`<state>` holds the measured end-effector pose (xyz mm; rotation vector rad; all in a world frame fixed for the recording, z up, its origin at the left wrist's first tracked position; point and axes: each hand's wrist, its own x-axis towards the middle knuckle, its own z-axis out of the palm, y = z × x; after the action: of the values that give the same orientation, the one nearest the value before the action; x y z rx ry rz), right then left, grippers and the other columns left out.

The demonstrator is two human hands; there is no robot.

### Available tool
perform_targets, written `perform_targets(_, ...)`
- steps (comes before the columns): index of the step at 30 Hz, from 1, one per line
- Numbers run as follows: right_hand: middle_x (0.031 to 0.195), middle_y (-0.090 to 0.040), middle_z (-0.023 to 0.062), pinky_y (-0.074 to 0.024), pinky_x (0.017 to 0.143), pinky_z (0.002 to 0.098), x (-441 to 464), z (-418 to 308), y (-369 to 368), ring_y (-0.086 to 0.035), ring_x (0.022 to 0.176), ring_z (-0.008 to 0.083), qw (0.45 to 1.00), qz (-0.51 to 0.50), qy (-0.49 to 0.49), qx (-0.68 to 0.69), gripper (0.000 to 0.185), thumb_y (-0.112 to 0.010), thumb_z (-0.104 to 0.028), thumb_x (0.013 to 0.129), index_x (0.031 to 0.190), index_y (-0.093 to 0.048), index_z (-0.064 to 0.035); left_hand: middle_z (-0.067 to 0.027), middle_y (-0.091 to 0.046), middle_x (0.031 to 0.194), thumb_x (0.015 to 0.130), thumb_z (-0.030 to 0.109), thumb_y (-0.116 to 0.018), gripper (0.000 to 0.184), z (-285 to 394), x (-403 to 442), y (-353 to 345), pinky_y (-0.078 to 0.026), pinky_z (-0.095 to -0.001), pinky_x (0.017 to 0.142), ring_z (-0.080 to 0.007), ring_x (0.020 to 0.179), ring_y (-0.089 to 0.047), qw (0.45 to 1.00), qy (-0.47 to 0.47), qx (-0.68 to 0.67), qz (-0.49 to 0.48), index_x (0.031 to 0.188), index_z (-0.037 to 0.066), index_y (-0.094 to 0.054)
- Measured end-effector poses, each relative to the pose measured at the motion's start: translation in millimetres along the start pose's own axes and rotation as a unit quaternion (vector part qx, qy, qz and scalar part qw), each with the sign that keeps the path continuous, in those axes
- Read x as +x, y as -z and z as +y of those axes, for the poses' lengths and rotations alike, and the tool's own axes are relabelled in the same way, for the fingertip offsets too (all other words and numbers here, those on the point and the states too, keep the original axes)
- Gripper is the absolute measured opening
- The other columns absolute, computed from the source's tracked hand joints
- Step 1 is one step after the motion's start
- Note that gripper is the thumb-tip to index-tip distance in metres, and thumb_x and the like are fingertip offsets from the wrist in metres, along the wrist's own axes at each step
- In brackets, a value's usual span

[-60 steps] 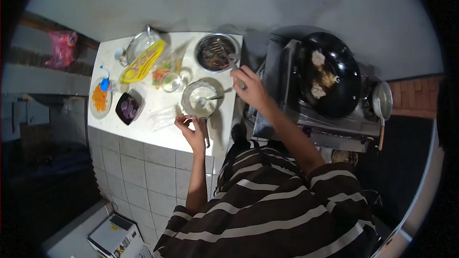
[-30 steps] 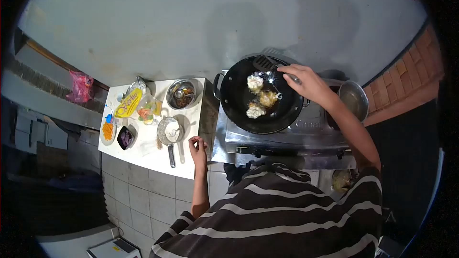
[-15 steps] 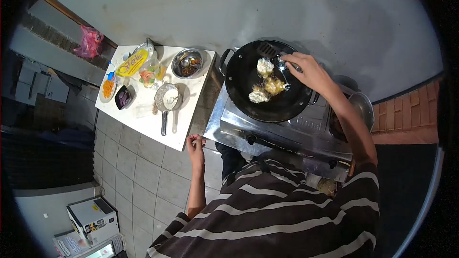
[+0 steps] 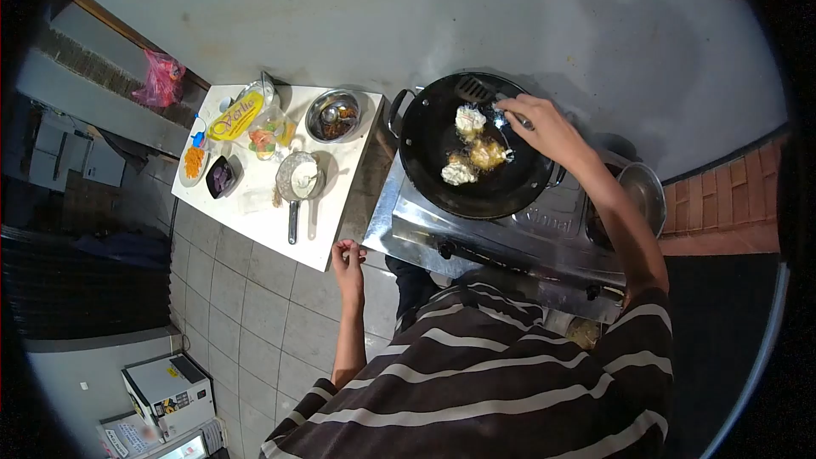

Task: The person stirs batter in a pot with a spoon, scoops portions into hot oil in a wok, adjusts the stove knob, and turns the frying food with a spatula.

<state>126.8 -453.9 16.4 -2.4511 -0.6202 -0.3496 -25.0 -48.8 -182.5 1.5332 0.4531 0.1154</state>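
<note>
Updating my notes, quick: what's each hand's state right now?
Left hand: partly open, loosely curled, nothing visible in its grip.
Right hand: closed on the spatula, over the wok.

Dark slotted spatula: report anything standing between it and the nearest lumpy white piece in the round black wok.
Nothing visible stands between the dark slotted spatula, held in the right hand, and that lumpy white piece.

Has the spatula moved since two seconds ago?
Yes, rightward: the spatula was at the metal bowl; now the right hand holds it at the wok.
</note>
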Motion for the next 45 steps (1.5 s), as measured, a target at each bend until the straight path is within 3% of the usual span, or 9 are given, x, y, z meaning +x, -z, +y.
perform_targets(3,0.089,-0.062,0.0177,-0.0484,0.073,0.0428,-1,-12,5,-0.06,0.079,0.0363,0.999,-0.038,-0.014,-0.011,0.021,-0.06,-0.009,0.09,0.109,-0.065,-0.0019,-0.0006,-0.055,0.096,0.098,0.024,-0.058,0.018,-1,2,0,-0.047,-0.0266,0.074,-0.0095,0.081,-0.058,1.0,0.01,0.015,-0.004,0.106,0.009,-0.052)
perform_targets(11,0.087,-0.061,0.0171,-0.0477,0.071,0.0434,-1,-15,5,-0.06,0.076,0.036,0.998,-0.039,-0.038,-0.006,0.02,-0.062,-0.009,0.089,0.109,-0.065,-0.0028,-0.0021,-0.055,0.095,0.098,0.02,-0.057,0.017,3,11,-5,-0.047,-0.0262,0.072,-0.0105,0.08,-0.058,1.0,0.007,0.009,-0.012,0.106,0.008,-0.051)
perform_targets(15,0.086,-0.061,0.0169,-0.0477,0.071,0.0438,0,0,2,-0.06,0.076,0.0363,1.0,0.009,-0.019,-0.004,0.02,-0.062,-0.009,0.089,0.108,-0.066,-0.0034,-0.0033,-0.056,0.094,0.098,0.017,-0.056,0.015,9,12,-9,-0.047,-0.0261,0.071,-0.0111,0.079,-0.057,1.0,0.009,0.0,-0.011,0.106,0.006,-0.051)
perform_targets(18,0.086,-0.061,0.0164,-0.0482,0.071,0.043,1,-6,4,-0.06,0.076,0.0356,1.0,-0.022,-0.01,-0.01,0.02,-0.062,-0.008,0.089,0.109,-0.065,-0.0038,-0.0018,-0.054,0.095,0.098,0.023,-0.057,0.019,6,15,-7,-0.048,-0.0272,0.076,-0.0113,0.081,-0.058,1.0,0.009,-0.001,-0.03,0.108,0.008,-0.051)
perform_targets(24,0.085,-0.061,0.016,-0.0481,0.071,0.0428,6,-2,3,-0.06,0.077,0.034,1.0,-0.015,-0.013,0.009,0.022,-0.063,-0.008,0.088,0.109,-0.065,-0.004,-0.0019,-0.053,0.095,0.099,0.023,-0.057,0.019,5,18,-7,-0.049,-0.0271,0.076,-0.0114,0.082,-0.058,0.999,0.01,0.003,-0.031,0.108,0.007,-0.051)
perform_targets(29,0.085,-0.061,0.0162,-0.048,0.071,0.0429,9,-9,5,-0.06,0.075,0.0344,0.997,-0.072,0.009,0.005,0.021,-0.062,-0.008,0.089,0.109,-0.065,-0.0032,-0.0018,-0.053,0.094,0.099,0.023,-0.056,0.019,8,18,-8,-0.048,-0.0276,0.076,-0.0113,0.081,-0.058,1.0,0.014,0.001,-0.028,0.108,0.007,-0.05)
perform_targets(35,0.084,-0.061,0.016,-0.0472,0.07,0.0434,9,-5,5,-0.06,0.076,0.0349,0.999,-0.038,-0.02,0.001,0.021,-0.062,-0.009,0.09,0.11,-0.066,-0.0066,-0.0016,-0.053,0.094,0.099,0.023,-0.056,0.019,7,16,-6,-0.048,-0.0277,0.075,-0.0113,0.082,-0.058,1.0,0.013,0.002,-0.028,0.108,0.007,-0.05)
perform_targets(38,0.086,-0.062,0.0169,-0.0474,0.07,0.0434,9,-6,6,-0.06,0.076,0.0357,0.999,-0.049,-0.012,0.009,0.021,-0.061,-0.01,0.09,0.11,-0.065,-0.005,-0.0013,-0.053,0.095,0.099,0.023,-0.056,0.018,6,18,-7,-0.048,-0.0274,0.075,-0.0113,0.082,-0.059,0.999,0.016,0.006,-0.028,0.108,0.008,-0.05)
perform_targets(45,0.097,-0.067,0.0192,-0.0502,0.078,0.0395,4,-33,31,-0.065,0.085,0.0366,0.998,0.03,-0.056,-0.006,0.021,-0.06,-0.013,0.092,0.108,-0.064,-0.0008,-0.0031,-0.055,0.096,0.097,0.017,-0.056,0.015,6,18,-7,-0.047,-0.0261,0.071,-0.0109,0.079,-0.056,1.0,0.024,-0.005,-0.019,0.106,0.006,-0.051)
